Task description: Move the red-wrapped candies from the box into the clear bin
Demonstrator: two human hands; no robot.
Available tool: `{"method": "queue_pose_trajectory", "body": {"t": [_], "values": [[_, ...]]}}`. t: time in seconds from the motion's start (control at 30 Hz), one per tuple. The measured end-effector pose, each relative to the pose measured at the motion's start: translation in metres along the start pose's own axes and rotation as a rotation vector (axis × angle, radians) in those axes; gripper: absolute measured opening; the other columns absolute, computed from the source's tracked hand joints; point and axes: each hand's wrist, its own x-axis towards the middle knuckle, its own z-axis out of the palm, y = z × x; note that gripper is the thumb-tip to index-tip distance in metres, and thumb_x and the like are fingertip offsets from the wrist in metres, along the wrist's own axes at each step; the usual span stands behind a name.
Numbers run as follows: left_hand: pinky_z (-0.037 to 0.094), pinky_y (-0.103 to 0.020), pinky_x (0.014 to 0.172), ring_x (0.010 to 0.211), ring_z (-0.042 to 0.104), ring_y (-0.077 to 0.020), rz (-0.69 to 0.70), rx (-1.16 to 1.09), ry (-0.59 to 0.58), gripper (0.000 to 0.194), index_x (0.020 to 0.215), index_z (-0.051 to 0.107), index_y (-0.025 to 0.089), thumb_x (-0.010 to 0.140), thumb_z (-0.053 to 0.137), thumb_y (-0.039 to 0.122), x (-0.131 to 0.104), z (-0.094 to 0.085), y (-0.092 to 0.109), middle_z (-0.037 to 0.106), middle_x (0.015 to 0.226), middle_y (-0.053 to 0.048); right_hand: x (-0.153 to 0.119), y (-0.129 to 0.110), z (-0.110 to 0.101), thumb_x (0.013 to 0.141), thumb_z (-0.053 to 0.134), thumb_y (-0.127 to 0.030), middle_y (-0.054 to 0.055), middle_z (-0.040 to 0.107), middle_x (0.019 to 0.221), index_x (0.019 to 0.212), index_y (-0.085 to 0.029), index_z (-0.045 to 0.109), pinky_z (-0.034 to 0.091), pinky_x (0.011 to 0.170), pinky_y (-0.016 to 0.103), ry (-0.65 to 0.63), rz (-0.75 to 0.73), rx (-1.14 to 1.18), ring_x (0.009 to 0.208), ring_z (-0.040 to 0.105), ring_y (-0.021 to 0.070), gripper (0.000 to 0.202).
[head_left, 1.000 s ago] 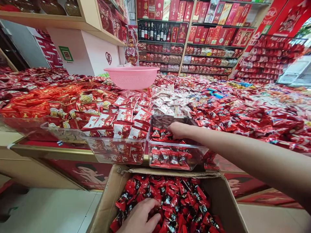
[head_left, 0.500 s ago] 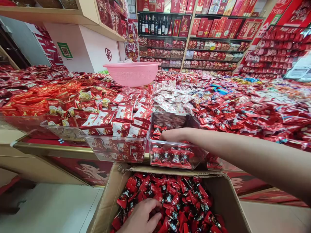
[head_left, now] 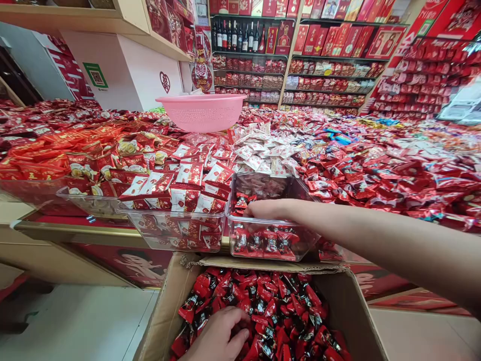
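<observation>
Red and black wrapped candies (head_left: 278,301) fill an open cardboard box (head_left: 361,306) at the bottom. My left hand (head_left: 221,333) rests on them, its fingers curled down among the wrappers; what they hold, if anything, is hidden. Behind the box stands a clear plastic bin (head_left: 300,250) with more of the same candies in its front part. My right hand (head_left: 266,210) reaches into this bin from the right, its fingertips down at the candies and partly hidden behind the bin's rim.
To the left, another clear bin (head_left: 173,230) holds red and white packets. A pink basket (head_left: 205,113) sits on the candy heaps behind. White packets (head_left: 266,150) lie behind the right bin. Shelves with bottles (head_left: 240,37) stand at the back.
The view has shifted slightly. My right hand has moved a little within the clear bin, its fingers looking more bunched. My left hand stays on the candies in the box.
</observation>
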Motion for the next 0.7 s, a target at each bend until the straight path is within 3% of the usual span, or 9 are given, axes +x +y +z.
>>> {"method": "queue_pose_trajectory", "body": {"t": [0.23, 0.4, 0.57, 0.7], "values": [[0.036, -0.021, 0.070, 0.079, 0.052, -0.0144, 0.009, 0.021, -0.003, 0.019, 0.086, 0.057, 0.023, 0.073, 0.043, 0.025, 0.001, 0.001, -0.002, 0.061, 0.084, 0.000, 0.016, 0.004, -0.012, 0.067, 0.049, -0.020, 0.000, 0.061, 0.070, 0.079, -0.016, 0.061, 0.034, 0.051, 0.017, 0.097, 0.005, -0.178, 0.061, 0.052, 0.0100, 0.018], [0.036, -0.021, 0.068, 0.077, 0.052, -0.0147, 0.000, 0.023, -0.021, 0.019, 0.085, 0.058, 0.023, 0.072, 0.044, 0.025, 0.001, 0.001, -0.002, 0.060, 0.082, 0.000, 0.024, 0.003, -0.002, 0.065, 0.048, -0.016, 0.002, 0.062, 0.071, 0.073, -0.017, 0.062, 0.033, 0.053, 0.019, 0.148, -0.031, -0.272, 0.063, 0.052, 0.0118, 0.016], [0.036, -0.021, 0.068, 0.077, 0.052, -0.0146, 0.005, 0.024, -0.021, 0.019, 0.085, 0.058, 0.023, 0.072, 0.044, 0.024, 0.001, 0.001, -0.004, 0.060, 0.082, 0.000, 0.020, 0.003, 0.002, 0.068, 0.048, -0.022, 0.005, 0.060, 0.068, 0.074, -0.014, 0.060, 0.032, 0.050, 0.020, 0.202, -0.035, -0.306, 0.059, 0.051, 0.0123, 0.015], [0.036, -0.021, 0.067, 0.076, 0.052, -0.0146, 0.013, 0.024, -0.017, 0.019, 0.085, 0.057, 0.023, 0.072, 0.044, 0.024, 0.000, 0.002, -0.005, 0.061, 0.081, 0.001, 0.011, 0.003, 0.004, 0.069, 0.050, -0.027, 0.002, 0.058, 0.070, 0.078, -0.015, 0.057, 0.033, 0.051, 0.019, 0.191, -0.180, -0.231, 0.060, 0.049, 0.0107, 0.016]]}}
